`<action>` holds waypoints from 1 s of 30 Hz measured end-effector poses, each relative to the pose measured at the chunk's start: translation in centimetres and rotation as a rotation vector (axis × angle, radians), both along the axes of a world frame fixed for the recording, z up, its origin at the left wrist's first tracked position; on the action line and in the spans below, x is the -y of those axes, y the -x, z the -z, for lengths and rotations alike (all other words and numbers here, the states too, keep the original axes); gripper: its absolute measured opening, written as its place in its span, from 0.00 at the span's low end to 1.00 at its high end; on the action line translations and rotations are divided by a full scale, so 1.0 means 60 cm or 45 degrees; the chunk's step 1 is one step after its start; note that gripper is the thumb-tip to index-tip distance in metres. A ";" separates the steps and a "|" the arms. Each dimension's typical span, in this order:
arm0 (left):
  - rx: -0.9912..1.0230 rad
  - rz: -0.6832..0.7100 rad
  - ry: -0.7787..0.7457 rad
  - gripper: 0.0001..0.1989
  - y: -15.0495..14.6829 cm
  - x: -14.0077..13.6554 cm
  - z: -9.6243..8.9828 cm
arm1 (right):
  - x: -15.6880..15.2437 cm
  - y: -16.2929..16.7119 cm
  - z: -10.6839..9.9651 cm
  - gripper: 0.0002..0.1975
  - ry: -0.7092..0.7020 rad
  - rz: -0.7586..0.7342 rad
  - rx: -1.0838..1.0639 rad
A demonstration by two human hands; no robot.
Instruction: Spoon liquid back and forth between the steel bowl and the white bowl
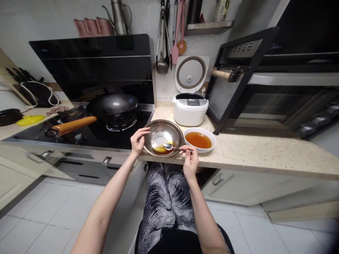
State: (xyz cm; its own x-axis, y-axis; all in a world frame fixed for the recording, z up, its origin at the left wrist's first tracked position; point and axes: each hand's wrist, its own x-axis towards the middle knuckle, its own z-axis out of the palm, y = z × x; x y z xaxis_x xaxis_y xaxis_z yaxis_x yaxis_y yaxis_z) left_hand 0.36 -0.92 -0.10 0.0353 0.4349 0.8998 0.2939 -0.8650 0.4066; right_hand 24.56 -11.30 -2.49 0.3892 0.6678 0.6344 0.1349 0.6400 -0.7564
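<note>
My right hand [190,160] pinches the handle of a metal spoon [167,146], whose bowl sits inside a wide stainless steel mixing bowl [150,139]. Yellow and amber liquid [160,149] has pooled in the near part of that bowl. At the bowl's left rim, my left hand [138,140] steadies it, fingers over the edge and thumb on the outer side. Just right of the steel bowl stands a white bowl [213,144] filled with clear amber-brown liquid [198,140]. Whether the spoon's tip touches the liquid is hard to tell.
Behind the bowls is a white rice cooker [190,114] with its lid raised. A black wok [113,104] rests on the stove at left, its wooden handle [75,126] pointing toward the front. An oven [286,106] in a black rack borders the speckled counter [265,150] on the right.
</note>
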 end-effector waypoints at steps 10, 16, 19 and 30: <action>-0.002 -0.029 0.033 0.21 -0.001 0.002 -0.002 | -0.002 -0.004 -0.001 0.12 0.016 -0.052 -0.015; 0.000 -0.010 0.015 0.19 0.000 0.000 -0.001 | -0.002 -0.004 -0.002 0.13 0.026 -0.068 -0.017; 0.005 0.011 -0.003 0.18 0.000 0.000 0.000 | -0.003 -0.003 -0.001 0.13 0.030 -0.073 -0.019; 0.004 -0.010 0.016 0.19 -0.001 0.001 -0.001 | -0.009 0.004 0.004 0.14 0.052 -0.158 -0.099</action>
